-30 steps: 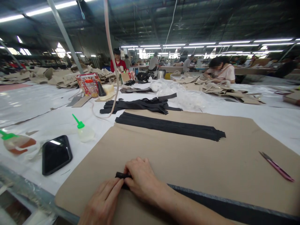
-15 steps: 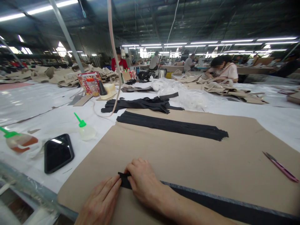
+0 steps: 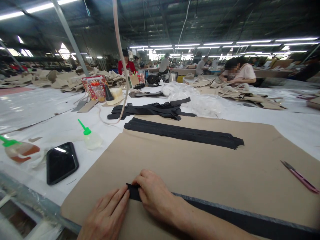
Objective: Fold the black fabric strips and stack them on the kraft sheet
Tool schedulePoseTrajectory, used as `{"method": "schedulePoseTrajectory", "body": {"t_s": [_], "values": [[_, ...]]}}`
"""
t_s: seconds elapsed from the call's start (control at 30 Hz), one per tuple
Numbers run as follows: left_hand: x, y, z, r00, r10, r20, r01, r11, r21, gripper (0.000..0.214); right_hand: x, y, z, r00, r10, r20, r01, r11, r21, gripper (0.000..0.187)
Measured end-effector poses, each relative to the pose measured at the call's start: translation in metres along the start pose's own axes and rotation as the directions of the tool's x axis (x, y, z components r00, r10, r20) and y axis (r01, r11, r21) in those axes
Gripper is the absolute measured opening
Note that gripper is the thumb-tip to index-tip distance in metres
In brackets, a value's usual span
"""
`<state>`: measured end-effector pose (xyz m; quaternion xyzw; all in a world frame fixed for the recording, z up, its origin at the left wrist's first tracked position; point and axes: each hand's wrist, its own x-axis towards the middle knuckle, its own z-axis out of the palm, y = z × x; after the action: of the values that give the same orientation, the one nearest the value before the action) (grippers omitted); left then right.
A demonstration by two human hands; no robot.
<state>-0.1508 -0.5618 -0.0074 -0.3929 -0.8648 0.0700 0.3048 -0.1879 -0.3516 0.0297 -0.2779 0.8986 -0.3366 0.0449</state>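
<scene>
A long black fabric strip (image 3: 225, 215) lies along the near edge of a tan cardboard sheet (image 3: 190, 163). My right hand (image 3: 152, 193) bends over the strip's left end with fingers curled and pressing it down. My left hand (image 3: 107, 216) lies flat on the cardboard, its fingertips touching that same end. A stack of black strips (image 3: 182, 133) rests farther back on the sheet, and a looser heap of black strips (image 3: 152, 110) lies behind it.
A black phone (image 3: 61, 161), a small glue bottle with green nozzle (image 3: 90, 137) and another green-capped bottle (image 3: 17, 150) lie at left. Pink snips (image 3: 300, 176) sit at right. A hose (image 3: 120, 60) hangs overhead. Other people work at distant tables.
Both hands shifted slightly toward me along with the strip's end; my left fingertips now touch it. The view tilted a little.
</scene>
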Motion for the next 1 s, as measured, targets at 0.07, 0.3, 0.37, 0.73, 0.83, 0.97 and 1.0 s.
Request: {"method": "schedulePoseTrajectory", "body": {"t_s": [0.07, 0.3, 0.37, 0.73, 0.83, 0.97, 1.0], "values": [[0.001, 0.0, -0.002, 1.0, 0.007, 0.01, -0.008, 1.0, 0.015, 0.041, -0.002, 0.002, 0.002, 0.999, -0.028, -0.015, 0.028, 1.0, 0.003, 0.029], [0.003, 0.0, -0.005, 1.0, -0.004, 0.025, 0.003, 0.999, 0.035, 0.04, -0.008, 0.004, 0.003, 0.991, -0.136, 0.002, 0.135, 0.987, -0.081, 0.026], [-0.001, 0.0, -0.002, 0.999, -0.007, 0.048, 0.005, 0.999, 0.037, 0.04, -0.01, 0.004, 0.003, 0.988, -0.153, 0.006, 0.152, 0.981, -0.122, 0.024], [-0.008, -0.003, 0.003, 0.994, -0.081, 0.074, 0.084, 0.996, -0.03, 0.04, -0.012, 0.003, 0.001, 0.968, -0.236, 0.086, 0.251, 0.898, -0.361, 0.018], [-0.013, -0.006, 0.003, 0.987, -0.13, 0.099, 0.136, 0.989, -0.06, 0.043, -0.013, 0.002, 0.001, 0.965, -0.245, 0.094, 0.263, 0.888, -0.377, 0.024], [-0.014, -0.009, 0.001, 0.985, -0.147, 0.095, 0.155, 0.984, -0.087, 0.042, -0.013, 0.002, 0.001, 0.964, -0.249, 0.097, 0.267, 0.884, -0.383, 0.031], [-0.014, -0.009, 0.001, 0.983, -0.154, 0.095, 0.163, 0.982, -0.092, 0.042, -0.012, 0.001, 0.001, 0.963, -0.25, 0.097, 0.268, 0.883, -0.386, 0.033]]}}
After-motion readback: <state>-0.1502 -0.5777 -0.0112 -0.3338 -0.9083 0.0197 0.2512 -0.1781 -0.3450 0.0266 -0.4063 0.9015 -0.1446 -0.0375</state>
